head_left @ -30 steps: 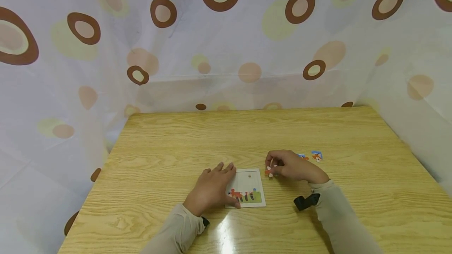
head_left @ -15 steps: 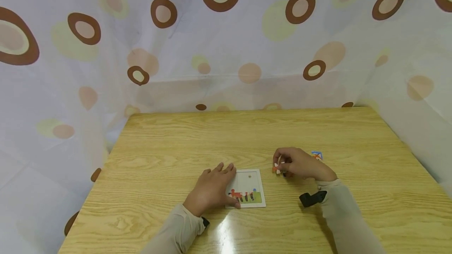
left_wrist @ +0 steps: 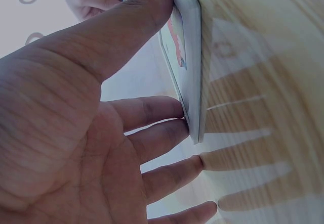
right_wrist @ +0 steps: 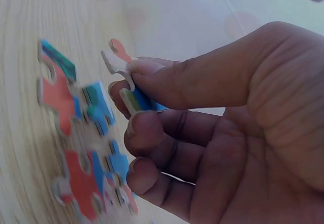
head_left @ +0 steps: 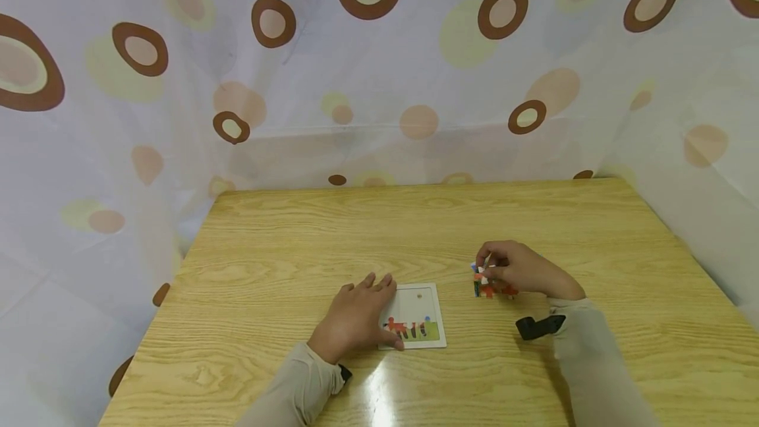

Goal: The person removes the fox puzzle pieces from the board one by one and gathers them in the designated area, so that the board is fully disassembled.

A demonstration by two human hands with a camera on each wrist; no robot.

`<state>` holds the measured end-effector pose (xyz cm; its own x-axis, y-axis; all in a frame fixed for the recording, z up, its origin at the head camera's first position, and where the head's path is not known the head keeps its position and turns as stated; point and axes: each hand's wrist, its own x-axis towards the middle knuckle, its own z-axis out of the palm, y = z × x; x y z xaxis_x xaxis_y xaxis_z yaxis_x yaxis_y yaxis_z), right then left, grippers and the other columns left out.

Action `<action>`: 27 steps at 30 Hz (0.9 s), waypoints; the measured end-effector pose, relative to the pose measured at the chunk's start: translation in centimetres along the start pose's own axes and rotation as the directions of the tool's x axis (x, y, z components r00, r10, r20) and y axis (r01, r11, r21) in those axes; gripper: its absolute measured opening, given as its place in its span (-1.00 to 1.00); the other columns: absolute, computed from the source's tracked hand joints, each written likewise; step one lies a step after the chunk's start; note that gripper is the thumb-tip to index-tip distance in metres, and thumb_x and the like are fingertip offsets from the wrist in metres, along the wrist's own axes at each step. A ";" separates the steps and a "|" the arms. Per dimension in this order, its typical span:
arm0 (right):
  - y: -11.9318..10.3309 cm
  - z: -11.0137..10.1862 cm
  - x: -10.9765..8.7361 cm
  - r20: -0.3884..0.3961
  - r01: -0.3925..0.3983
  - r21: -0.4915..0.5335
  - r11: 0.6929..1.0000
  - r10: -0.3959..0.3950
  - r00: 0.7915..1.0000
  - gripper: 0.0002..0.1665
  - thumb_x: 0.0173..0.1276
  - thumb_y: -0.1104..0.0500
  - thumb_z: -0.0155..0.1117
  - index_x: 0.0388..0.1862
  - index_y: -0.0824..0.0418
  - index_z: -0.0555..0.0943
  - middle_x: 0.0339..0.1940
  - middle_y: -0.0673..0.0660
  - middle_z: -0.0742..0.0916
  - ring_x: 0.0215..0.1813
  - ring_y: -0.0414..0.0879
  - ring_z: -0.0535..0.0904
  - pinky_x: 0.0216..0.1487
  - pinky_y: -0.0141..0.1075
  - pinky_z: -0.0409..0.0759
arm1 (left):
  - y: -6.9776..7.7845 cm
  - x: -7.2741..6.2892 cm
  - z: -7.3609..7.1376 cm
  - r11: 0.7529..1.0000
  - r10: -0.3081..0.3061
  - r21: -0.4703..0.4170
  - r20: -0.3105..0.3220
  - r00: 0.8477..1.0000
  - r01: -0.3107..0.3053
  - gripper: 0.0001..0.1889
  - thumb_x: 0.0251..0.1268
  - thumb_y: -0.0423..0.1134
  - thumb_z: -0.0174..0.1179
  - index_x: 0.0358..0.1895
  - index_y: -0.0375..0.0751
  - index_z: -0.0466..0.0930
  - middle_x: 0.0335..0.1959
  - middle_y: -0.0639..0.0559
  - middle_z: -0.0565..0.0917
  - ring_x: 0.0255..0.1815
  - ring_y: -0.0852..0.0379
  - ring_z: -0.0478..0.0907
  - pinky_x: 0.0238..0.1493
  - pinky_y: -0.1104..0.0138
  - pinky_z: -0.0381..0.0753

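In the head view my left hand lies spread over the left side of a small white puzzle tray. The left wrist view shows the thumb on top of the tray and straight fingertips against its edge and the table. Assembled pieces in red, black and green fill the tray's near strip. To the right, my right hand pinches a jigsaw piece with white, orange and blue parts between thumb and fingers. Just below it, loose jigsaw pieces lie on the table, partly hidden in the head view.
The wood-grain table carries the tray and the loose pieces. A white curtain with brown and beige circles hangs along the back and sides. A black wrist strap sits on the right sleeve.
My right hand has moved right and slightly away from me with the jigsaw piece, to above the loose pieces, now covering other ones. The left hand and tray stay in place.
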<state>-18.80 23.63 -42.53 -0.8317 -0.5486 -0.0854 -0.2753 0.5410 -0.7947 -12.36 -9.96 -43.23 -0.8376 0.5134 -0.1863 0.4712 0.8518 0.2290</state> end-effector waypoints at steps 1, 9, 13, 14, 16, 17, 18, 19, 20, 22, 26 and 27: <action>0.2 -0.2 -0.1 -0.001 -0.003 0.005 1.000 0.003 1.000 -0.92 0.51 0.39 0.22 -0.09 0.33 0.61 -0.36 0.16 0.69 -0.43 -0.06 0.54 -0.45 -0.29 0.51 | 0.0 0.0 0.0 1.000 0.000 -0.002 0.001 1.000 0.000 0.13 0.00 0.33 0.51 0.60 -0.17 0.28 0.59 -0.02 0.30 0.60 -0.13 0.21 0.41 -0.13 0.36; 1.3 -1.6 -1.0 -0.030 -0.010 -0.033 0.999 0.009 1.000 -0.91 0.53 0.38 0.20 -0.08 0.31 0.63 -0.31 0.17 0.69 -0.33 -0.03 0.61 -0.33 -0.26 0.62 | 0.0 0.0 0.0 1.000 -0.002 -0.005 0.003 1.000 0.002 0.13 0.00 0.33 0.51 0.60 -0.17 0.27 0.60 -0.02 0.29 0.60 -0.12 0.20 0.42 -0.13 0.35; 1.4 -2.3 -1.5 -0.039 -0.014 -0.035 0.999 0.012 0.999 -0.90 0.51 0.41 0.20 -0.07 0.34 0.62 -0.33 0.17 0.70 -0.35 -0.01 0.61 -0.33 -0.26 0.61 | 0.0 0.0 0.0 1.000 -0.002 -0.002 0.000 1.000 0.002 0.13 0.00 0.33 0.51 0.60 -0.17 0.27 0.60 -0.02 0.30 0.60 -0.12 0.20 0.41 -0.12 0.35; 1.4 -2.4 -1.7 -0.043 -0.015 -0.038 0.999 0.014 0.999 -0.89 0.50 0.41 0.20 -0.06 0.35 0.62 -0.33 0.17 0.70 -0.37 -0.01 0.60 -0.35 -0.27 0.59 | 0.0 0.0 0.0 1.000 -0.002 -0.002 -0.001 1.000 0.002 0.13 0.00 0.33 0.51 0.60 -0.17 0.27 0.60 -0.02 0.29 0.60 -0.12 0.20 0.41 -0.12 0.35; 1.5 -2.6 -1.9 -0.041 -0.030 -0.032 0.999 0.028 0.999 -0.89 0.49 0.41 0.21 -0.05 0.36 0.60 -0.35 0.15 0.71 -0.40 -0.03 0.56 -0.38 -0.29 0.54 | 0.0 0.0 0.0 1.000 -0.002 -0.002 -0.002 1.000 0.002 0.13 0.00 0.33 0.51 0.60 -0.17 0.27 0.60 -0.02 0.29 0.60 -0.12 0.20 0.41 -0.12 0.35; 1.6 -2.7 -2.0 -0.040 -0.034 -0.031 0.999 0.033 0.999 -0.89 0.49 0.41 0.21 -0.05 0.37 0.60 -0.35 0.14 0.71 -0.42 -0.04 0.53 -0.40 -0.30 0.50 | 0.0 0.0 0.0 1.000 -0.002 -0.003 -0.002 1.000 0.002 0.13 0.00 0.33 0.51 0.60 -0.17 0.27 0.60 -0.02 0.29 0.60 -0.12 0.20 0.42 -0.12 0.35; 1.6 -2.8 -2.1 -0.038 -0.042 -0.022 0.999 0.041 0.998 -0.89 0.49 0.42 0.20 -0.05 0.38 0.59 -0.35 0.15 0.71 -0.43 -0.05 0.52 -0.41 -0.30 0.50 | 0.0 0.0 -0.1 1.000 -0.002 -0.004 -0.001 1.000 0.002 0.13 0.00 0.33 0.51 0.60 -0.17 0.28 0.60 -0.02 0.29 0.60 -0.12 0.20 0.42 -0.12 0.35; 1.7 -2.9 -2.2 -0.034 -0.048 -0.016 0.999 0.047 0.998 -0.88 0.49 0.42 0.20 -0.04 0.39 0.59 -0.35 0.15 0.71 -0.43 -0.06 0.52 -0.41 -0.30 0.50 | 0.0 -0.1 -0.1 1.000 -0.001 -0.006 0.000 1.000 0.001 0.13 0.00 0.33 0.51 0.60 -0.17 0.28 0.60 -0.02 0.29 0.60 -0.12 0.20 0.42 -0.12 0.35; 1.9 -3.0 -2.3 -0.032 -0.050 -0.015 0.999 0.050 0.998 -0.88 0.49 0.43 0.19 -0.04 0.40 0.59 -0.35 0.15 0.71 -0.43 -0.06 0.52 -0.41 -0.30 0.51 | 0.0 -0.1 -0.1 1.000 0.000 -0.007 0.000 1.000 0.000 0.13 0.00 0.33 0.51 0.60 -0.18 0.28 0.60 -0.02 0.29 0.60 -0.12 0.20 0.41 -0.12 0.35; 2.2 -3.3 -2.5 -0.037 -0.060 -0.013 0.998 0.060 0.998 -0.88 0.49 0.43 0.19 -0.04 0.40 0.59 -0.34 0.16 0.71 -0.43 -0.09 0.52 -0.41 -0.30 0.52 | 0.0 -0.1 -0.1 1.000 0.000 -0.011 0.001 1.000 0.000 0.12 0.00 0.33 0.51 0.59 -0.18 0.28 0.60 -0.03 0.30 0.60 -0.13 0.20 0.41 -0.13 0.35; 2.8 -3.8 -3.1 -0.067 -0.069 -0.027 0.997 0.067 0.995 -0.88 0.50 0.43 0.19 -0.05 0.40 0.60 -0.33 0.18 0.70 -0.42 -0.10 0.53 -0.41 -0.30 0.54 | 0.0 -0.1 -0.1 1.000 -0.001 -0.012 -0.001 1.000 0.000 0.12 0.00 0.32 0.51 0.60 -0.18 0.28 0.60 -0.03 0.29 0.60 -0.13 0.20 0.42 -0.13 0.35; 3.0 -3.9 -3.2 -0.076 -0.072 -0.029 0.997 0.069 0.995 -0.89 0.50 0.42 0.20 -0.06 0.40 0.60 -0.33 0.18 0.70 -0.42 -0.10 0.52 -0.42 -0.29 0.54 | 0.0 -0.1 -0.1 1.000 0.000 -0.010 -0.002 1.000 0.000 0.13 0.00 0.33 0.51 0.60 -0.18 0.27 0.60 -0.03 0.29 0.60 -0.13 0.20 0.42 -0.13 0.35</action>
<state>-18.82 29.51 -42.25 -0.8829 -0.4599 -0.0945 -0.2287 0.5971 -0.7688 -12.30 -10.01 -43.14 -0.8382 0.5130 -0.1850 0.4681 0.8508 0.2387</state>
